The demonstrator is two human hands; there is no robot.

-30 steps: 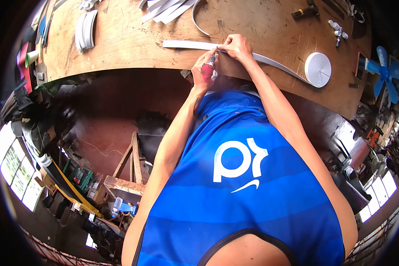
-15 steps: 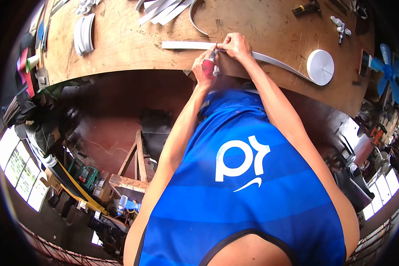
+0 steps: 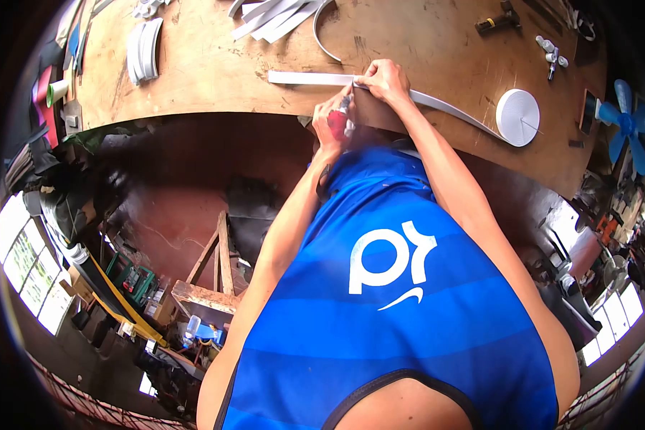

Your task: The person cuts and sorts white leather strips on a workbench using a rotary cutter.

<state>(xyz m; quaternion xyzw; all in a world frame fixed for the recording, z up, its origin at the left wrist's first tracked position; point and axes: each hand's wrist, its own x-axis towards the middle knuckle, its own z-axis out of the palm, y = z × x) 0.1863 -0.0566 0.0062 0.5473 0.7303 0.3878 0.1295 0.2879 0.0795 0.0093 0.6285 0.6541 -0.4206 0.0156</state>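
A flat white strip (image 3: 312, 78) lies along the near part of the wooden table and leads right to a coiled white roll (image 3: 518, 117). My right hand (image 3: 384, 80) is closed, its thumb and fingers pressed on the strip near the middle. Just below and left of it, my left hand (image 3: 332, 119) is wrapped round a small red-and-grey tool (image 3: 339, 123) whose kind I cannot make out. The tool's narrow end points up at the strip, close to my right fingertips. Whether it touches the strip is not clear.
Loose white strips (image 3: 279, 18) and a stack of short curved white pieces (image 3: 144, 51) lie on the wooden table (image 3: 215, 72). A black-and-yellow tool (image 3: 497, 19) and a small metal fitting (image 3: 552, 56) are at far right. A blue fan (image 3: 627, 125) stands beyond the right edge.
My left hand has drawn back slightly from the strip towards my body, with the tool in it. My right hand stays on the strip. The whole view has shifted a little.
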